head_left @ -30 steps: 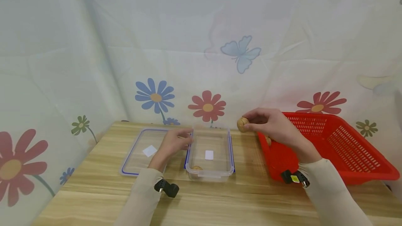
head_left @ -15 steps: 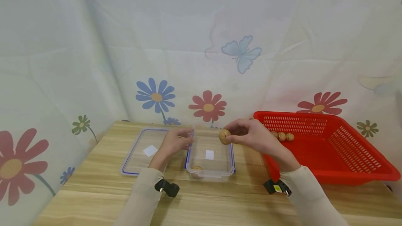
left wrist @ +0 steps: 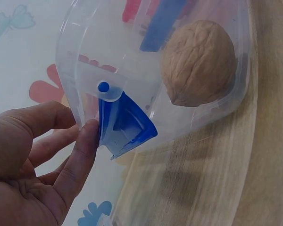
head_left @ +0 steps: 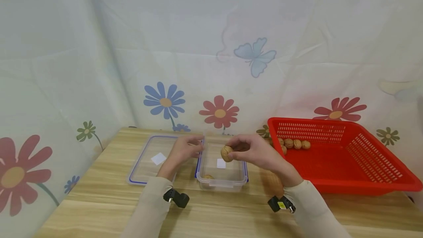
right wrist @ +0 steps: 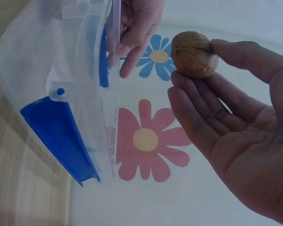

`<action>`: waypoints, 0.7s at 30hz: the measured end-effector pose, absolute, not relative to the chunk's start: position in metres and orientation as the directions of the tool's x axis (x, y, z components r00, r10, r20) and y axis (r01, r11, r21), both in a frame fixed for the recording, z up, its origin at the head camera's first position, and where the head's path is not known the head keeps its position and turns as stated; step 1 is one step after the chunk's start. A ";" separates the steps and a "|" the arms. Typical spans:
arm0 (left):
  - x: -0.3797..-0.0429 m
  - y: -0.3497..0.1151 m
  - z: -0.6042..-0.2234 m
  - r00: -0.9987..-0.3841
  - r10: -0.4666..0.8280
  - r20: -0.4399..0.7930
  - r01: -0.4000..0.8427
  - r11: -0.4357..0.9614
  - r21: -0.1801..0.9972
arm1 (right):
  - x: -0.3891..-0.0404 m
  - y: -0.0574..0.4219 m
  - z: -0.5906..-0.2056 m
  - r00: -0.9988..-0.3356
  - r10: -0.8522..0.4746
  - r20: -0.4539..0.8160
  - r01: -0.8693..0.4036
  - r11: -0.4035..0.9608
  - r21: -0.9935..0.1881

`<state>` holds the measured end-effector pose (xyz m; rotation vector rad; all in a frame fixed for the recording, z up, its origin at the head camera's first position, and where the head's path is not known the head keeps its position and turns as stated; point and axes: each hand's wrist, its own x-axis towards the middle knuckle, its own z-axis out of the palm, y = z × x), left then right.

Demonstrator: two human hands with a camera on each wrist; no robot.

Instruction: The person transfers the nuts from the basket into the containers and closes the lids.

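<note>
Between thumb and fingertips my right hand (head_left: 256, 151) pinches a walnut (head_left: 226, 154), held above a clear plastic food container (head_left: 223, 183) with blue latches. The right wrist view shows this walnut (right wrist: 194, 54) apart from the container's wall (right wrist: 80, 52). At the container's left side, my left hand (head_left: 185, 150) holds its edge near a hanging blue latch (left wrist: 125, 125), thumb on the near side. Another walnut (left wrist: 199, 63) lies inside, at the container's near left corner.
A red plastic basket (head_left: 357, 185) stands on the right, with several walnuts (head_left: 297, 144) along its far left part. Left of the container, a clear lid (head_left: 138, 168) with a blue seal lies on the wooden table (head_left: 96, 201). A flowered curtain hangs behind.
My right hand has carried the walnut leftward and down, from beside the basket to over the container. Walnuts in the basket have come into sight. The left hand stays at the container's edge.
</note>
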<state>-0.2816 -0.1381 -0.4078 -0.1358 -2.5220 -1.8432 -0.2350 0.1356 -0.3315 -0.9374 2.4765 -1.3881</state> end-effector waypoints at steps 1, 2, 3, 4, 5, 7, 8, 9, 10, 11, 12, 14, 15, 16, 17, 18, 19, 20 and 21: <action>-0.282 -0.138 -0.408 -0.996 0.061 0.064 0.080 0.302 0.950 | -0.235 0.135 -0.333 -0.790 -0.591 0.165 -0.448 0.371 -0.814; -0.282 -0.137 -0.408 -0.996 0.061 0.064 0.079 0.301 0.950 | -0.235 0.134 -0.334 -0.787 -0.595 0.165 -0.448 0.367 -0.815; -0.282 -0.137 -0.408 -0.996 0.059 0.061 0.076 0.300 0.951 | -0.236 0.133 -0.335 -0.786 -0.597 0.164 -0.449 0.366 -0.815; -0.281 -0.137 -0.408 -0.996 0.058 0.063 0.078 0.300 0.951 | -0.236 0.133 -0.337 -0.785 -0.597 0.164 -0.449 0.367 -0.815; -0.281 -0.137 -0.407 -0.996 0.059 0.064 0.079 0.301 0.950 | -0.236 0.132 -0.338 -0.785 -0.598 0.163 -0.449 0.367 -0.815; -0.281 -0.136 -0.407 -0.996 0.059 0.066 0.081 0.301 0.950 | -0.237 0.130 -0.342 -0.781 -0.602 0.167 -0.456 0.367 -0.811; -0.281 -0.136 -0.407 -0.996 0.060 0.065 0.080 0.299 0.951 | -0.237 0.129 -0.344 -0.780 -0.603 0.166 -0.457 0.367 -0.811; -0.281 -0.136 -0.407 -0.996 0.060 0.065 0.080 0.299 0.951 | -0.237 0.128 -0.346 -0.777 -0.607 0.165 -0.457 0.365 -0.811; -0.281 -0.136 -0.407 -0.996 0.060 0.064 0.080 0.301 0.950 | -0.238 0.127 -0.347 -0.775 -0.611 0.163 -0.457 0.364 -0.812; -0.281 -0.137 -0.407 -0.996 0.060 0.064 0.080 0.302 0.950 | -0.238 0.126 -0.349 -0.774 -0.614 0.157 -0.454 0.364 -0.813; -0.281 -0.137 -0.407 -0.996 0.062 0.068 0.084 0.301 0.950 | -0.238 0.125 -0.351 -0.773 -0.616 0.151 -0.451 0.368 -0.813; -0.281 -0.137 -0.408 -0.995 0.064 0.071 0.087 0.300 0.950 | -0.238 0.123 -0.355 -0.775 -0.617 0.134 -0.443 0.380 -0.812; -0.281 -0.137 -0.408 -0.995 0.065 0.073 0.089 0.299 0.950 | -0.239 0.122 -0.357 -0.774 -0.620 0.131 -0.443 0.382 -0.811; -0.281 -0.138 -0.408 -0.995 0.065 0.076 0.092 0.300 0.949 | -0.239 0.121 -0.358 -0.775 -0.620 0.127 -0.444 0.389 -0.807; -0.282 -0.138 -0.408 -0.995 0.066 0.077 0.093 0.298 0.950 | -0.240 0.120 -0.360 -0.772 -0.623 0.126 -0.447 0.393 -0.804; -0.282 -0.138 -0.408 -0.995 0.067 0.078 0.095 0.297 0.950 | -0.240 0.119 -0.361 -0.770 -0.626 0.124 -0.452 0.397 -0.799; -0.282 -0.138 -0.408 -0.995 0.066 0.075 0.091 0.298 0.950 | -0.241 0.119 -0.362 -0.766 -0.630 0.126 -0.457 0.397 -0.796; -0.282 -0.137 -0.408 -0.995 0.067 0.075 0.091 0.298 0.950 | -0.241 0.118 -0.363 -0.762 -0.635 0.126 -0.462 0.398 -0.792; -0.282 -0.137 -0.408 -0.995 0.067 0.074 0.090 0.298 0.950 | -0.241 0.118 -0.364 -0.761 -0.636 0.123 -0.464 0.403 -0.789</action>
